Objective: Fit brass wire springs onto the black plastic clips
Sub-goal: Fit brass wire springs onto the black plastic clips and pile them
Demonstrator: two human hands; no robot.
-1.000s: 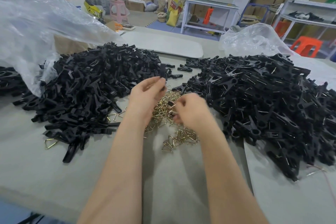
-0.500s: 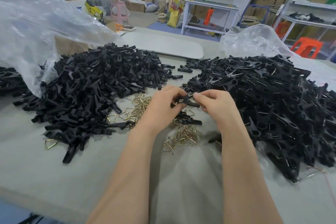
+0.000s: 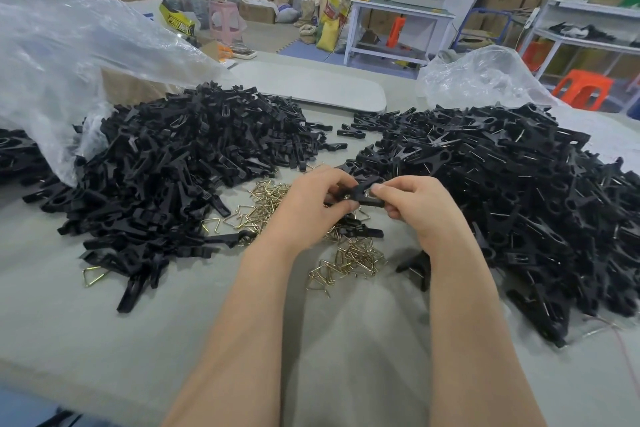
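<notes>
Black clip (image 3: pixel 356 191) is held between both grips, just above the worktop (image 3: pixel 104 340). The left grip (image 3: pixel 304 208) curls its fingers round one end, and the right grip (image 3: pixel 422 204) pinches the other end between thumb and forefinger. Fingers cover much of the clip, so only its middle shows: a dark, forked body lying roughly level. A pale glint sits at the right thumb tip; whether that is a spring seated in the clip cannot be told.

Under and around the left grip lie the springs (image 3: pixel 349 256), a loose tangle of brass-coloured wire bent into small triangles. The left grip and its wrist hide the middle of the tangle. A loose black piece lies among them, partly covered by the left grip.

Left of the left grip rises the left heap (image 3: pixel 180 163) of black clip parts, its far side tucked under a clear bag (image 3: pixel 69 55). Right of the right grip spreads the right heap (image 3: pixel 502 191), cut off at the frame edge; thin wire lines show on many of its pieces. Deep in either heap, single pieces blur together. Beyond both grips a white board (image 3: pixel 311 83) lies flat.
</notes>
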